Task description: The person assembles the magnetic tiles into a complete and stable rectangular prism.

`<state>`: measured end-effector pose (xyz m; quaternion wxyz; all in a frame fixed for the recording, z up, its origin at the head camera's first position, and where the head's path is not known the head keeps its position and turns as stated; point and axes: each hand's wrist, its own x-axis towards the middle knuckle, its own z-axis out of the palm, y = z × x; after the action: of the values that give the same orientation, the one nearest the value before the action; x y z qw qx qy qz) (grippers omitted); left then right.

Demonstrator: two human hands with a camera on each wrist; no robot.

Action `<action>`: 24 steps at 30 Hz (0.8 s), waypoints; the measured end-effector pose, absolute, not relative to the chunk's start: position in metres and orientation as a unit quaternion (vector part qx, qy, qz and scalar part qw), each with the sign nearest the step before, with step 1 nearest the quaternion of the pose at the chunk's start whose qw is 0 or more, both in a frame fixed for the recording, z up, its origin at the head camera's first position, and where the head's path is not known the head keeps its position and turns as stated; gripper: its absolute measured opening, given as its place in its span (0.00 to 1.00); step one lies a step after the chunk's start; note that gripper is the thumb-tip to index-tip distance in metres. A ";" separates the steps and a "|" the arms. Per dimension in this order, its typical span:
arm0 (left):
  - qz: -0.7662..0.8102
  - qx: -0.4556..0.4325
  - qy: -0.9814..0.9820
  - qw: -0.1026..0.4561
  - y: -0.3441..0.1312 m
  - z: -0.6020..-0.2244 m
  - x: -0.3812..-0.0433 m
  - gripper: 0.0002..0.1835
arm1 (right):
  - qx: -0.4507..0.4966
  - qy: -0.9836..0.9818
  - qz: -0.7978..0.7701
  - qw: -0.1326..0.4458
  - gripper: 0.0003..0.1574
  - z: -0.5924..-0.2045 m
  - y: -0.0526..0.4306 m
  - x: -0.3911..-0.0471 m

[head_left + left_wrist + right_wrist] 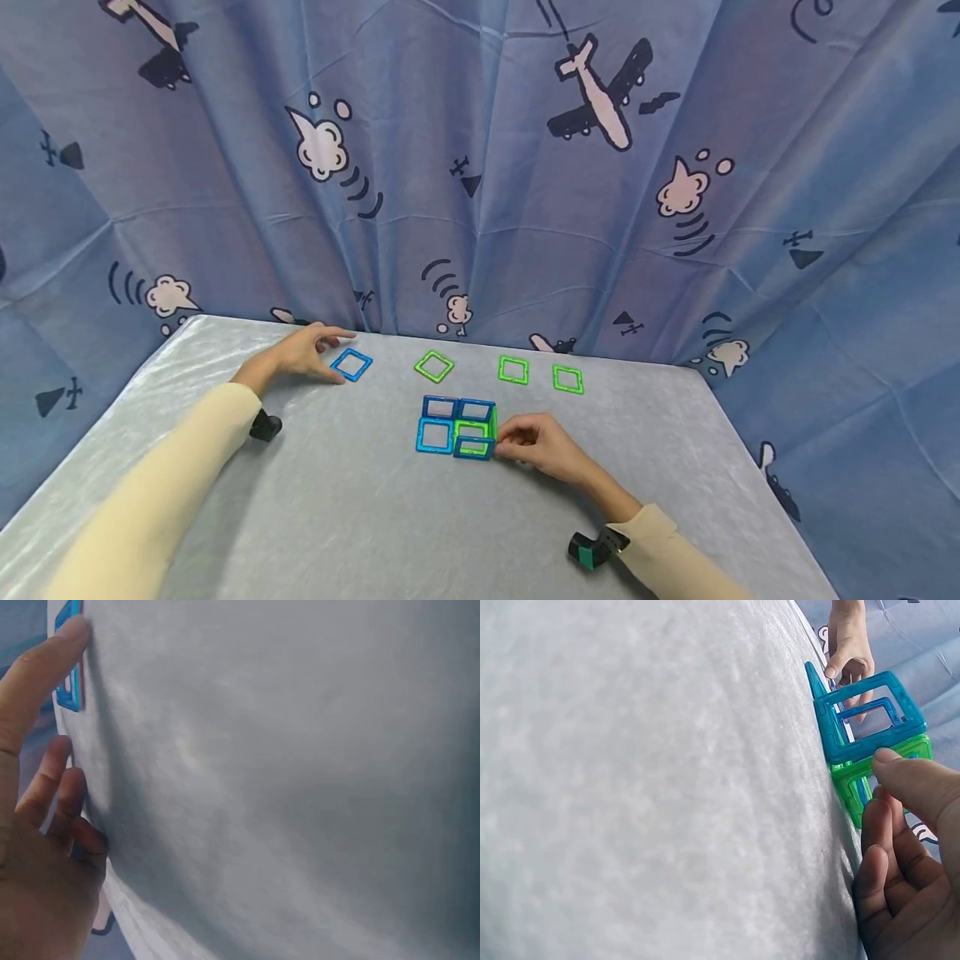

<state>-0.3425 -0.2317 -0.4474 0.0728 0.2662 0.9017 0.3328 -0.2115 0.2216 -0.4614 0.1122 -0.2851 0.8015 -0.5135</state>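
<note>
In the head view my left hand [303, 350] spreads around the left side of a loose blue square magnetic tile [352, 364] near the table's back edge. Its thumb lies at the tile, which the left wrist view shows as a blue frame [73, 690]; the other fingers stay apart from it. My right hand [547, 446] holds the right side of a magnetic tile structure [436, 436], fingers curled. Flat and upright blue and green frames make up this structure. In the right wrist view, the thumb presses where an upright blue tile [870, 742] meets a green tile [847, 778].
Behind the structure lie three loose green square tiles: a left one [434, 367], a middle one [513, 370] and a right one [567, 379]. A pale cloth covers the table [360, 517]. A blue curtain [420, 217] with airplane prints hangs along the back edge.
</note>
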 end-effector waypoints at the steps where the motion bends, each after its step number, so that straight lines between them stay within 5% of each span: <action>1: 0.327 0.274 0.901 0.076 -0.231 -0.447 -0.344 0.43 | -0.285 0.802 -0.513 0.112 0.07 -0.462 0.222 -0.212; 9: 0.338 0.309 0.887 0.062 -0.228 -0.448 -0.349 0.30 | -0.282 0.803 -0.512 0.113 0.07 -0.462 0.222 -0.211; 24: 0.385 0.231 0.892 0.061 -0.227 -0.453 -0.335 0.30 | -0.280 0.804 -0.512 0.115 0.06 -0.464 0.223 -0.212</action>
<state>-0.3354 -0.2267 -0.4529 0.0612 0.2309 0.8915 0.3848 -0.2118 0.2231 -0.4637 0.1146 -0.2798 0.8039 -0.5123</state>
